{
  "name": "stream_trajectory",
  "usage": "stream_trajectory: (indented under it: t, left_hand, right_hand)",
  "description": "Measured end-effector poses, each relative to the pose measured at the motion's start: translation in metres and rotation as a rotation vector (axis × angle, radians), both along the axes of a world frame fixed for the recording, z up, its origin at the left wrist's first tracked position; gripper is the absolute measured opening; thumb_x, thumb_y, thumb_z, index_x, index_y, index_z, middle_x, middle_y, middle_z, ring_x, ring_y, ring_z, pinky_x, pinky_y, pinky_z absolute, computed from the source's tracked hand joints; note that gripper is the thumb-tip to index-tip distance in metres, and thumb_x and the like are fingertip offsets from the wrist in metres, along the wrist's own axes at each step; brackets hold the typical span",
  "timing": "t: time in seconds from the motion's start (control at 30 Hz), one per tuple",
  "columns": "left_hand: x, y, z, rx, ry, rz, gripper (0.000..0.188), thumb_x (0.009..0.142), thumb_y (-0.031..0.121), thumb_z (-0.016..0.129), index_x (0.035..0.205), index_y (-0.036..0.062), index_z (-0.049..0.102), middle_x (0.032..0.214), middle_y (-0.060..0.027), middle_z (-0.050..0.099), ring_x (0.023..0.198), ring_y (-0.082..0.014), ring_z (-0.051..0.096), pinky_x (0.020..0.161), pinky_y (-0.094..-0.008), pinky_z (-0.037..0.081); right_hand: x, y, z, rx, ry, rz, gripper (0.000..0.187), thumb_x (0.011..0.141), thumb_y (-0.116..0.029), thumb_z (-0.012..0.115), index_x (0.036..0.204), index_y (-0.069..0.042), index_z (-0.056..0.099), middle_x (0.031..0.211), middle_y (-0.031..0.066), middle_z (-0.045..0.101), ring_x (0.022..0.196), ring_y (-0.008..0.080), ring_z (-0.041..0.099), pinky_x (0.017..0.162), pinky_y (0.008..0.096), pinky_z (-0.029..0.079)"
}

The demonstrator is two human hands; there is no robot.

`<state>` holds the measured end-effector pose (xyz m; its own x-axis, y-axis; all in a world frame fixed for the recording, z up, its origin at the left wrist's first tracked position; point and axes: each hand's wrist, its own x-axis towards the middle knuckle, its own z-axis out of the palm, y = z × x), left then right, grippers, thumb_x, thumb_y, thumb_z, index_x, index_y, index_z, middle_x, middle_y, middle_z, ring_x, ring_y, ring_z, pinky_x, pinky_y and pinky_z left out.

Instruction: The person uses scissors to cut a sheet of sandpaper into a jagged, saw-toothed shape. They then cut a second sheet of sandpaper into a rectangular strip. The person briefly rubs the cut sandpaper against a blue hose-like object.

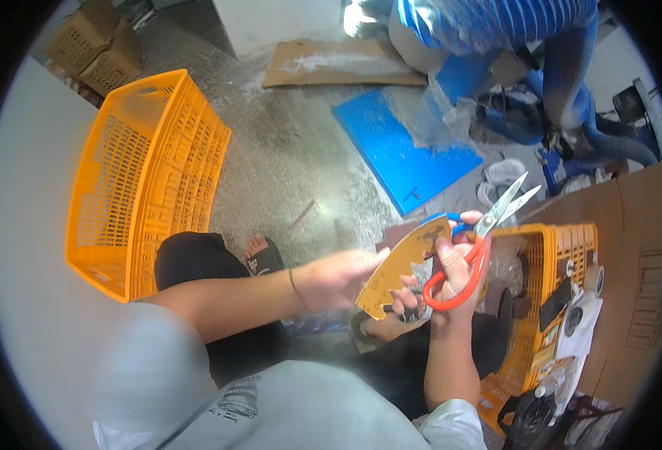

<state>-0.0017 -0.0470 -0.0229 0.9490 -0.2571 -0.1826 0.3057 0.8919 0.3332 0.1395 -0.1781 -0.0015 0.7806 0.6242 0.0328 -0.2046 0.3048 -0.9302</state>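
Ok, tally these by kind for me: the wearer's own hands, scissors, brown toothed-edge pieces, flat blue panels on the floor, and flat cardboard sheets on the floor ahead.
Left hand and right hand: 2
Scissors: 1
Brown toothed-edge piece: 1
Flat blue panel: 1
Flat cardboard sheet: 1
Total: 6
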Motion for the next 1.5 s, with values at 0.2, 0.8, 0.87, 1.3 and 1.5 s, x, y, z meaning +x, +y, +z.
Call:
stream_trajectory:
  t: [0.2, 0.8, 0.87, 1.3, 1.5]
  left_hand:
    - [-0.008, -0.012, -0.008, 0.024, 0.0, 0.201, 0.034, 0.1, 0.028, 0.057, 0.122, 0.0021, 0.056, 0.092, -0.0071, 0.064, 0.08, -0.0159, 0.06, 0.067, -0.0311, 0.048]
    - [0.133, 0.204, 0.012, -0.069, -0.304, 1.109, 0.012, 0.092, 0.019, 0.065, 0.096, 0.007, 0.063, 0.086, -0.0036, 0.062, 0.08, -0.0162, 0.058, 0.065, -0.0297, 0.043]
    - [0.152, 0.204, 0.006, -0.047, -0.323, 1.145, 0.014, 0.092, 0.02, 0.064, 0.096, 0.0063, 0.064, 0.087, -0.0039, 0.063, 0.08, -0.0159, 0.058, 0.066, -0.029, 0.043]
    - [0.179, 0.212, 0.0, -0.26, -0.565, 1.044, 0.019, 0.095, 0.018, 0.06, 0.106, 0.0027, 0.064, 0.093, -0.007, 0.066, 0.083, -0.0159, 0.061, 0.069, -0.0259, 0.047]
    - [0.176, 0.213, -0.002, 0.197, -0.446, 1.221, 0.028, 0.087, -0.007, 0.054, 0.113, -0.0012, 0.062, 0.095, -0.0073, 0.065, 0.09, -0.0151, 0.062, 0.078, -0.0257, 0.052]
  right_hand:
    - [0.002, 0.018, 0.002, -0.021, -0.096, 0.051, 0.041, 0.091, 0.003, 0.062, 0.126, -0.005, 0.042, 0.102, 0.0101, 0.062, 0.089, 0.0151, 0.061, 0.076, 0.0267, 0.05]
    - [-0.001, 0.051, 0.008, -0.285, -0.062, 0.06, 0.042, 0.089, 0.0, 0.062, 0.125, -0.003, 0.042, 0.097, 0.011, 0.063, 0.086, 0.0214, 0.065, 0.071, 0.0288, 0.052]
    - [0.003, 0.053, 0.0, -0.3, -0.106, 0.074, 0.043, 0.088, -0.001, 0.062, 0.127, -0.004, 0.042, 0.1, 0.0124, 0.064, 0.087, 0.0217, 0.065, 0.071, 0.0308, 0.053]
    - [0.004, 0.087, -0.028, -0.397, -0.076, 0.135, 0.046, 0.087, 0.003, 0.064, 0.128, -0.002, 0.043, 0.104, 0.0172, 0.063, 0.088, 0.0231, 0.066, 0.076, 0.0327, 0.055]
    - [-0.008, 0.1, -0.027, -0.537, -0.168, 0.174, 0.045, 0.086, 0.003, 0.062, 0.127, 0.0, 0.045, 0.1, 0.0168, 0.061, 0.084, 0.0213, 0.061, 0.079, 0.0327, 0.052]
